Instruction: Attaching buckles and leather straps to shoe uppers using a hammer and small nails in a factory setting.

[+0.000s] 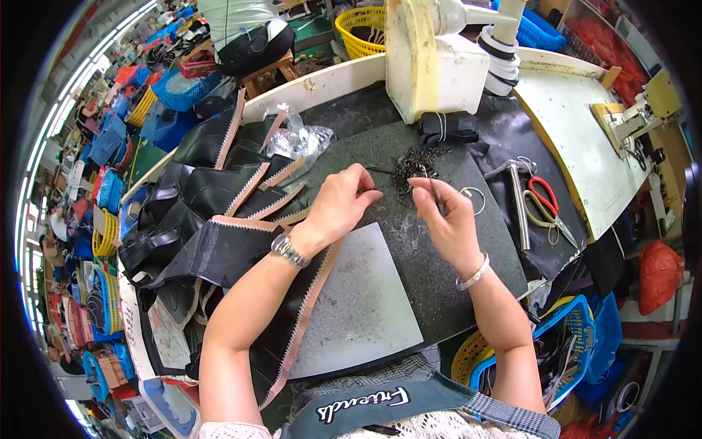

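Observation:
Over the dark work board [365,150], my left hand [342,203] is closed, thumb and index finger brought close together. Whatever they pinch, if anything, is too small to make out. My right hand [447,223] is closed around a slim metal tool, mostly hidden by the fingers; a thin metal ring [474,200] shows beside the hand. Just beyond both hands lies a heap of small dark scraps [415,168]. A pale square board [358,300] rests on the dark one, below my hands. Black leather pieces with tan zigzag edges [248,189] are piled beside my left arm.
Right of the board lie a hammer [518,205] and red-handled scissors [542,197]. A white machine [439,69] stands at the far edge. Crumpled clear plastic [301,143] sits behind the leather pile. A blue basket [574,344] is by my right elbow; another person sits beyond the table.

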Demonstrator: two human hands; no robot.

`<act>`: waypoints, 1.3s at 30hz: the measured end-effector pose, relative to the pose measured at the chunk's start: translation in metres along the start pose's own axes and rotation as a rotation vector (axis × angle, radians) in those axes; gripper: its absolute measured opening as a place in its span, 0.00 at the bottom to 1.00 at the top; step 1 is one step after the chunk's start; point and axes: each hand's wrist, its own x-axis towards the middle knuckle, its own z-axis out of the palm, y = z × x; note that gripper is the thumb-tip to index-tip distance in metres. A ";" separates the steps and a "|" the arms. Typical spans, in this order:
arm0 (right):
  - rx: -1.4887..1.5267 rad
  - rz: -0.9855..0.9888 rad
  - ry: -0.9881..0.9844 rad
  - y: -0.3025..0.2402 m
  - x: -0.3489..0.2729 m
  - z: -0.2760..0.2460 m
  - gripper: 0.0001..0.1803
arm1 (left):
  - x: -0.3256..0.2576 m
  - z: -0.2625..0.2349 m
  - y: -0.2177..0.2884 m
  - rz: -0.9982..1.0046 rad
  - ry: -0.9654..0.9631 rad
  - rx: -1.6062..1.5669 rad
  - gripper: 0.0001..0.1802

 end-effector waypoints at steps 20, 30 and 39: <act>-0.673 -0.636 0.178 -0.066 -0.048 0.022 0.15 | -0.086 -0.040 0.065 -0.350 0.084 -1.355 0.14; -0.480 -0.526 0.162 -0.066 -0.048 0.028 0.14 | -0.090 -0.046 0.066 -0.344 0.118 -1.375 0.12; 0.088 -0.253 0.022 -0.061 -0.037 0.022 0.25 | -0.092 -0.047 0.064 -0.444 -0.006 -1.466 0.12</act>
